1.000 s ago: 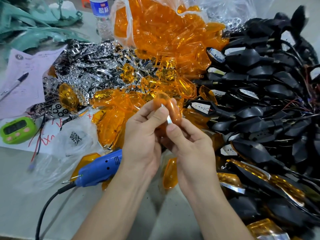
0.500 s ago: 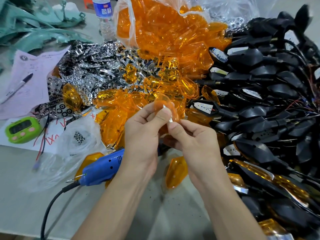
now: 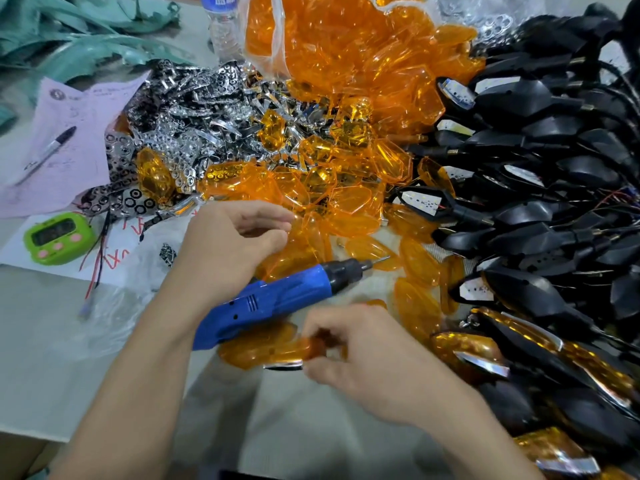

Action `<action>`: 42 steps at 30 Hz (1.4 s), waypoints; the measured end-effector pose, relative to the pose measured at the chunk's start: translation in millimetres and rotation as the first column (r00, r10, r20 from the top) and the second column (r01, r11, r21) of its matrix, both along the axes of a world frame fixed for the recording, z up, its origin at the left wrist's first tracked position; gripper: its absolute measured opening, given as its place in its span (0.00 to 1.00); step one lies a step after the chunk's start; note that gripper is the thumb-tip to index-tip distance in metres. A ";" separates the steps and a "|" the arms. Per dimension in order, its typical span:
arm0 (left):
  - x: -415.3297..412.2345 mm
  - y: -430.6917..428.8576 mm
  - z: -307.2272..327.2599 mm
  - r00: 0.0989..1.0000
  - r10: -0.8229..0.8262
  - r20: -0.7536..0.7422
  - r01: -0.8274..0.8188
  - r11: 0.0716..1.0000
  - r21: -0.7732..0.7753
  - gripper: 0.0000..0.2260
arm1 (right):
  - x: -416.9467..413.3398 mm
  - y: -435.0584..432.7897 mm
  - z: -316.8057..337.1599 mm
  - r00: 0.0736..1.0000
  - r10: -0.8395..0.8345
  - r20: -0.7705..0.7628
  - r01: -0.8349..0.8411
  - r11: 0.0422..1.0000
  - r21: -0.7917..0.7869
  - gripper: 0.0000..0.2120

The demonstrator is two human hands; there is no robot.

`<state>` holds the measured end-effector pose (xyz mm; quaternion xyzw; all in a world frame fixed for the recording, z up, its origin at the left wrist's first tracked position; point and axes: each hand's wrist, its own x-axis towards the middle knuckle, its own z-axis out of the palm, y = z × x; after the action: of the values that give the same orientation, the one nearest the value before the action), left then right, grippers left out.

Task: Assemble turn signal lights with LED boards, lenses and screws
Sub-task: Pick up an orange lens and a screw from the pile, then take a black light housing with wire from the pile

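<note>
My right hand (image 3: 367,351) grips one end of an orange lens (image 3: 263,348) with a chrome reflector edge under it, low and close to me. My left hand (image 3: 232,247) hovers over loose orange lenses (image 3: 346,206), its fingers loosely curled, and nothing shows in it. A blue electric screwdriver (image 3: 277,299) lies on the table between my hands, tip pointing right. Chrome reflectors (image 3: 194,109) are heaped at the back left. Black signal housings with white LED boards (image 3: 540,188) are piled on the right.
A clear bag of orange lenses (image 3: 346,39) stands at the back with a water bottle (image 3: 223,26) beside it. A green timer (image 3: 57,237), pink paper with a pen (image 3: 48,154) and loose wires lie left. Finished lights (image 3: 485,351) lie right.
My hands have separated. The right hand carried the orange lens down toward me, and the left hand let go and stays over the lens pile. The screwdriver now shows fully between them.
</note>
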<state>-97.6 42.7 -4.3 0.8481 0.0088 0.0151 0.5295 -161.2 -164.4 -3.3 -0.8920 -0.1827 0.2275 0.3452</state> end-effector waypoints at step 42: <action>26.7 -92.2 16.9 0.966 -0.258 0.009 0.193 0.697 -0.690 0.25 | 95.1 -46.8 80.0 0.838 -0.425 0.341 0.318 0.890 0.327 0.21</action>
<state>-70.9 -49.5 12.6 0.5867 -0.0668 -0.0914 0.8019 -66.1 -211.3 76.7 -0.8853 -0.0996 -0.0591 0.4504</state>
